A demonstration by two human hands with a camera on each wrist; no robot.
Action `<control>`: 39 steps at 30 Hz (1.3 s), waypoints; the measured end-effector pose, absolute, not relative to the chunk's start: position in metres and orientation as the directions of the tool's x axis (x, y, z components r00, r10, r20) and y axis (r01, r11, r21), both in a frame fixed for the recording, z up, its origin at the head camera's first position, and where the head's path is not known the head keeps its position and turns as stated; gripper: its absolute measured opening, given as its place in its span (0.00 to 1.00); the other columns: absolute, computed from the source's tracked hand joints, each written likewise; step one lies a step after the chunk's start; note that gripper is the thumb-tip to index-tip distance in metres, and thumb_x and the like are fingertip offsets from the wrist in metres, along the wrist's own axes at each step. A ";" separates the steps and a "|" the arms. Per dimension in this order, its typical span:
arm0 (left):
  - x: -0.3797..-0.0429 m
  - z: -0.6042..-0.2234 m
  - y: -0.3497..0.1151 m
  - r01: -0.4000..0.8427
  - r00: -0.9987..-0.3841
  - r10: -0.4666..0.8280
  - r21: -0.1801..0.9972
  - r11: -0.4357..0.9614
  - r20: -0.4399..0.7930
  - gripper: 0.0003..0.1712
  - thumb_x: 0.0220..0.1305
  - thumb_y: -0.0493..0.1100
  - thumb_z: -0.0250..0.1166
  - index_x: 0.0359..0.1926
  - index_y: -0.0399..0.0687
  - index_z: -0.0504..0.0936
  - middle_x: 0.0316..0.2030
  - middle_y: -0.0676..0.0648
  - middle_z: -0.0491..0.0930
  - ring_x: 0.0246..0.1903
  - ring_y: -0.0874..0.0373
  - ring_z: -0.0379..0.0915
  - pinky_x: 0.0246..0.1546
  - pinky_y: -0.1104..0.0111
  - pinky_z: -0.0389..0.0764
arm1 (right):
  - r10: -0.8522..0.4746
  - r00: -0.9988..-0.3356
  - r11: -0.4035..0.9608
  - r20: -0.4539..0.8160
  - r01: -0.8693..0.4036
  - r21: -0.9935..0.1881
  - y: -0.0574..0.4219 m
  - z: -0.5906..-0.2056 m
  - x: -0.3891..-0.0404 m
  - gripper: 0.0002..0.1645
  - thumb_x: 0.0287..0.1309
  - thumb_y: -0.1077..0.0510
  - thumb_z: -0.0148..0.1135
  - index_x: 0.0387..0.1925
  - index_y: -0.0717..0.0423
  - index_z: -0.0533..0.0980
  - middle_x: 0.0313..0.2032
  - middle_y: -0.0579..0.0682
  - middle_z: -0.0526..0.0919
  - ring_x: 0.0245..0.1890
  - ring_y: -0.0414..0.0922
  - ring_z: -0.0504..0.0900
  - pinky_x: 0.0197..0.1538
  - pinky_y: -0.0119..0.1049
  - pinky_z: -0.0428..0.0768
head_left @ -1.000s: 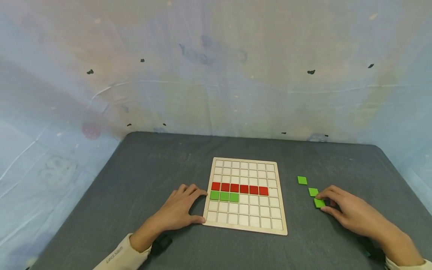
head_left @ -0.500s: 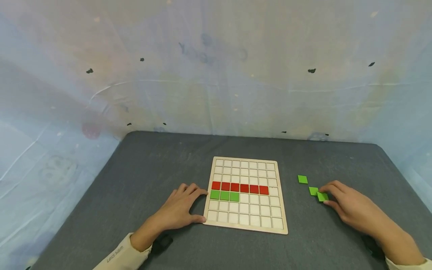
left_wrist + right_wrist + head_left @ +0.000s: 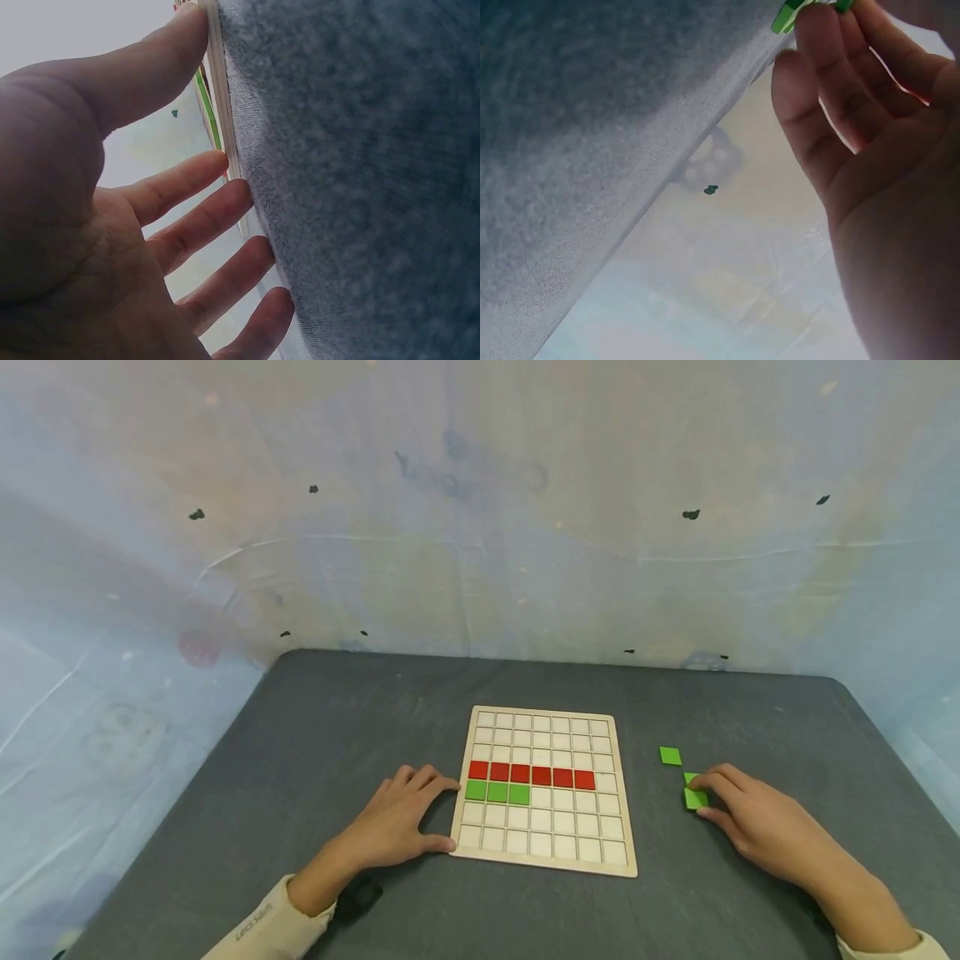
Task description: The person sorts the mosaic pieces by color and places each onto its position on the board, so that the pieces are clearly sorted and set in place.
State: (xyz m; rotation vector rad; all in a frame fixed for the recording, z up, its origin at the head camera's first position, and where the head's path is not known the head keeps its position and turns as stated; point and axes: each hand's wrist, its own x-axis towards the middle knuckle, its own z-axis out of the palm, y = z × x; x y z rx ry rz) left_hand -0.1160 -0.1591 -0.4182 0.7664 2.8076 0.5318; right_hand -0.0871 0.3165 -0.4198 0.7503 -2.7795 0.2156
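Note:
A square wooden grid board (image 3: 555, 842) lies on the dark table. Six or so is too many to count, so several red tiles (image 3: 520, 773) fill most of one row, with three green tiles (image 3: 497, 792) in the row below. My left hand (image 3: 393, 822) touches the board's left edge with thumb and index fingertip, fingers spread; the left wrist view shows the thumb (image 3: 161, 64) against that edge. My right hand (image 3: 776, 828) pinches a loose green tile (image 3: 694, 801) between thumb and fingers, right of the board. Behind it another green tile (image 3: 689, 778) is partly hidden by the fingers.
A further green tile (image 3: 670, 756) lies farther back, to the right of the board. The dark cloth-covered table (image 3: 352, 718) ends at a pale patterned curtain (image 3: 480, 568). Beside the left wrist lies a dark shape (image 3: 360, 897).
My right hand has slid the pinched green tile a little away from me, then left, to just in front of the partly hidden tile. My left hand stays at the board's edge.

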 end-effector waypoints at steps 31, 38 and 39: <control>-0.118 -0.419 -0.157 0.444 -0.852 0.515 0.390 0.807 -0.097 0.40 0.51 0.61 0.76 0.64 0.60 0.74 0.55 0.54 0.72 0.47 0.58 0.61 0.44 0.59 0.63 | -0.479 -0.838 0.827 0.261 -0.531 -0.185 0.306 -0.417 -0.093 0.22 0.52 0.59 0.74 0.48 0.43 0.77 0.44 0.38 0.78 0.32 0.24 0.71 0.31 0.30 0.75; -0.117 -0.418 -0.158 0.437 -0.855 0.509 0.391 0.810 -0.101 0.40 0.50 0.61 0.76 0.64 0.60 0.74 0.55 0.54 0.72 0.46 0.58 0.60 0.44 0.59 0.63 | -0.457 -0.857 0.827 0.236 -0.508 -0.242 0.303 -0.417 -0.095 0.21 0.54 0.59 0.73 0.49 0.42 0.77 0.43 0.36 0.76 0.31 0.23 0.68 0.30 0.28 0.72; -0.117 -0.418 -0.158 0.436 -0.855 0.509 0.390 0.811 -0.100 0.40 0.50 0.61 0.76 0.64 0.60 0.74 0.55 0.54 0.72 0.47 0.58 0.60 0.44 0.59 0.63 | -0.455 -0.860 0.827 0.232 -0.504 -0.249 0.303 -0.417 -0.095 0.21 0.55 0.59 0.73 0.49 0.42 0.77 0.43 0.35 0.76 0.31 0.23 0.67 0.30 0.28 0.71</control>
